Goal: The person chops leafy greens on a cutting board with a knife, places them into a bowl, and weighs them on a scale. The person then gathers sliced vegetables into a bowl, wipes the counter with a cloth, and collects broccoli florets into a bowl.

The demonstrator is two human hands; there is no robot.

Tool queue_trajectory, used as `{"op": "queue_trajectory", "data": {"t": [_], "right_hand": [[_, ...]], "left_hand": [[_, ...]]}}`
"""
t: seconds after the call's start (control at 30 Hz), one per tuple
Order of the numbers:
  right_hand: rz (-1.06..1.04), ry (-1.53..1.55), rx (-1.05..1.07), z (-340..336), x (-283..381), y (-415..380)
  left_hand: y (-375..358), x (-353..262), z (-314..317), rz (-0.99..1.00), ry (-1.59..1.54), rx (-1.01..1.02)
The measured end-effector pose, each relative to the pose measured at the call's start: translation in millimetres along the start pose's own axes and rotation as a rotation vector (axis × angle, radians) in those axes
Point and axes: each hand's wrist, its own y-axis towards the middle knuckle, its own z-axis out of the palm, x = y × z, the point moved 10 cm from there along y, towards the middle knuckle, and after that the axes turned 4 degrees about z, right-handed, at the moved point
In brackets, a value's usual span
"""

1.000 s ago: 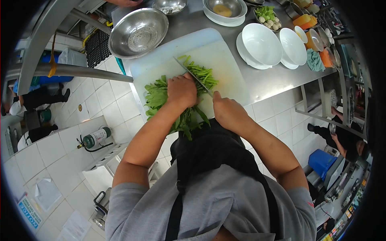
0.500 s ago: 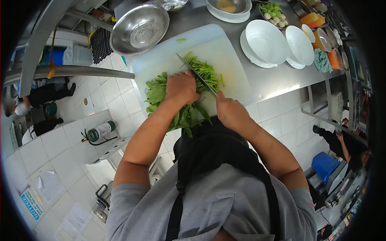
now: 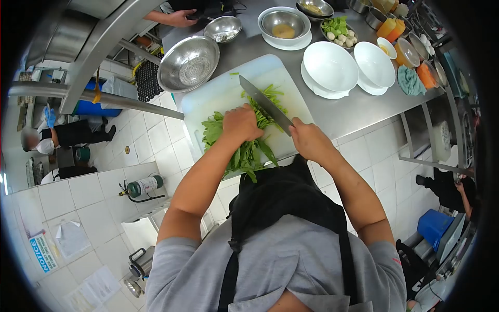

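Note:
Leafy greens [image 3: 248, 158] lie bunched on a white cutting board [image 3: 288, 83], their leaves hanging over its near edge. My left hand [image 3: 241, 124] presses down on the bunch with fingers curled round the stems. In my right hand [image 3: 310, 139] is the handle of a kitchen knife [image 3: 265, 105]. Its blade slants up and left, tip toward the far side of the board, with the broad face showing. Cut green stems [image 3: 273, 94] lie under and beyond the blade, just right of my left fingers.
A steel colander [image 3: 189, 65] stands beyond the board's left side. White bowls [image 3: 330, 66] are stacked at right, near a green cloth [image 3: 411, 79]. Behind are a metal bowl with yellowish contents [image 3: 283, 31] and a bowl of vegetables [image 3: 339, 32]. Another person's hand [image 3: 182, 18] is at the far edge.
The knife blade has tilted to show its broad face and shifted slightly right of my left fingers. The whole view has tipped, bringing another person's hand in at the top.

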Motion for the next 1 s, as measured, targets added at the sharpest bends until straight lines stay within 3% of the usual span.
{"op": "queue_trajectory", "data": {"t": [0.33,0.47,0.53,0.57,0.63,0.73,0.83,1.0], "right_hand": [[0.01,0.195,-0.157,-56,-2,-43],[0.088,0.222,-0.202,-65,-16,-61],[0.095,0.223,-0.239,-66,-23,-69],[0.104,0.212,-0.255,-65,-27,-73],[0.117,0.203,-0.291,-66,-30,-79],[0.208,0.208,-0.287,-61,-41,-91],[0.244,0.198,-0.275,-58,-44,-101],[0.284,0.191,-0.258,-53,-49,-107]], "left_hand": [[-8,6,-29,0.04,-0.032,0.111],[33,36,-60,0.15,-0.37,0.062],[71,69,-70,0.037,-0.684,-0.107],[82,72,-64,0.048,-0.676,-0.11],[102,67,-71,0.148,-0.147,-0.295],[135,73,-44,0.116,0.079,-0.284],[149,74,-45,0.043,0.166,-0.324],[154,67,-51,0.127,0.233,-0.378]]}}
